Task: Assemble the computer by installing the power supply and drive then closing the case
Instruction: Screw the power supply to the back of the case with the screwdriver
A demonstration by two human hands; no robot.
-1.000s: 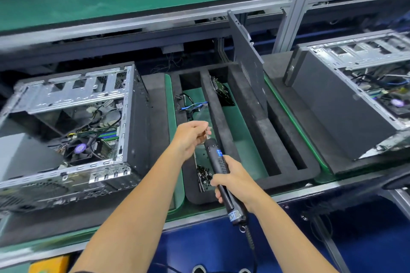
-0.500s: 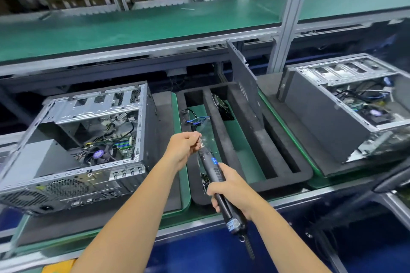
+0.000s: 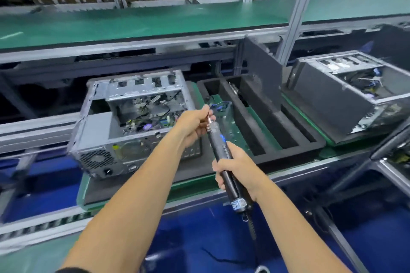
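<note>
gripping the electric screwdriver (image 3: 224, 150), right hand (image 3: 235, 169); left hand (image 3: 195, 121) pinches its bit; power supply (image 3: 99, 126) seated, computer case (image 3: 133, 122) open, side panel (image 3: 264, 73) off.

Whole frame motion-blurred; screwdriver (image 3: 223, 157) tip hidden by left-hand fingers (image 3: 205, 115).

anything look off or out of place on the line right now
Nothing looks damaged or spilled. The dark side panel stands on edge in the black foam tray, tilted, off its case. The near computer case lies open. The right hand grips the electric screwdriver; the left hand pinches at its tip.
</note>
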